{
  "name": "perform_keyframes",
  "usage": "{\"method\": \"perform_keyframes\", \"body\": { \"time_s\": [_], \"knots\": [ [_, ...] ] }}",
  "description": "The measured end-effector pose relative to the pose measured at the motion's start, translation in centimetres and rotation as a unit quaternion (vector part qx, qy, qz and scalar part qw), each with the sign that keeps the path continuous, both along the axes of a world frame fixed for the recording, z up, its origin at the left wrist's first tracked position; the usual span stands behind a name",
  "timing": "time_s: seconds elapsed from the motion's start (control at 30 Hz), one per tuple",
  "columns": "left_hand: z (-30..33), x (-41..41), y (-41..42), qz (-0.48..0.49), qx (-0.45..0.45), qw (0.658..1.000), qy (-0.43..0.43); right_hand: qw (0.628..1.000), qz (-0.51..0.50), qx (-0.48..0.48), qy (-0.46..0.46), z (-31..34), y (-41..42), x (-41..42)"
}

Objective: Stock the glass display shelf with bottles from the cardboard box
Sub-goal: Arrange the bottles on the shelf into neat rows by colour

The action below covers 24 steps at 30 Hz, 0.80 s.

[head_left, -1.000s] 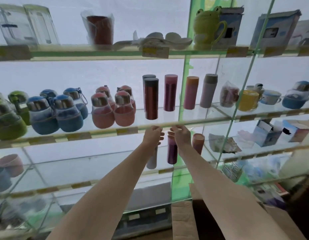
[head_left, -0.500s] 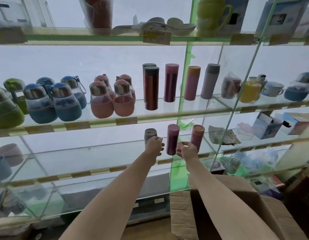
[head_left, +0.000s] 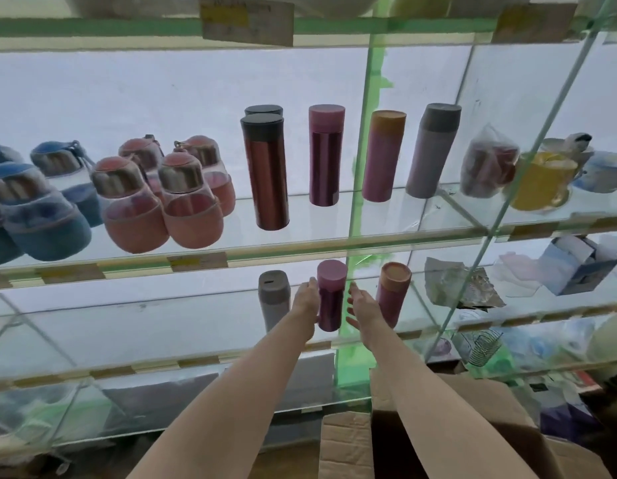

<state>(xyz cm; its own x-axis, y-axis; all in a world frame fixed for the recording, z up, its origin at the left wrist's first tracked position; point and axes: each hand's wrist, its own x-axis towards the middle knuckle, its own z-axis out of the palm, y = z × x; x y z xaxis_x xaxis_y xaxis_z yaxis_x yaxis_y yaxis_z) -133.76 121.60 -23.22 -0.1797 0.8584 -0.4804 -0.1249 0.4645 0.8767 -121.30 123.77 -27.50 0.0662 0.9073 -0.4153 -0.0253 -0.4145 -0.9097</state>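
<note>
Three slim bottles stand on the lower glass shelf [head_left: 196,326]: a grey bottle [head_left: 273,299], a maroon bottle with a pink cap [head_left: 330,295] and a pink bottle with an orange cap [head_left: 392,293]. My left hand [head_left: 307,304] lies flat against the left side of the maroon bottle, fingers straight. My right hand [head_left: 362,307] is open just right of that bottle, fingers straight, between it and the pink bottle. The cardboard box [head_left: 472,430] sits open below my right forearm.
The shelf above [head_left: 386,240] carries several tall flasks [head_left: 265,171], round pink bottles [head_left: 193,205] and blue bottles [head_left: 37,216]. Mugs [head_left: 542,181], a crumpled wrapper [head_left: 459,285] and a small carton [head_left: 576,264] fill the right bay. A green glass upright [head_left: 360,202] divides the bays.
My left hand let go of the grey bottle and moved right to the maroon one. My right hand opened beside it. The view moved closer and tilted down.
</note>
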Motion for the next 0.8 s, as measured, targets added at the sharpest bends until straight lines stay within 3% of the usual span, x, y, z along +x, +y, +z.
{"method": "perform_keyframes", "body": {
  "time_s": [0.23, 0.53, 0.8],
  "knots": [
    [-2.0, 0.2, 2.5, 0.002, -0.029, 0.999, -0.013, 0.998, 0.048, -0.013, 0.046, -1.2, 2.6, -1.0],
    [-2.3, 0.0, 0.7, 0.01, -0.019, 0.996, -0.092, 0.997, 0.034, 0.005, 0.065, 0.2, 0.0, -1.5],
    [1.2, -1.4, -5.7, -0.089, 0.037, 0.992, -0.086, 0.995, -0.018, 0.042, 0.089, 3.4, -6.6, -1.3]
  ]
}}
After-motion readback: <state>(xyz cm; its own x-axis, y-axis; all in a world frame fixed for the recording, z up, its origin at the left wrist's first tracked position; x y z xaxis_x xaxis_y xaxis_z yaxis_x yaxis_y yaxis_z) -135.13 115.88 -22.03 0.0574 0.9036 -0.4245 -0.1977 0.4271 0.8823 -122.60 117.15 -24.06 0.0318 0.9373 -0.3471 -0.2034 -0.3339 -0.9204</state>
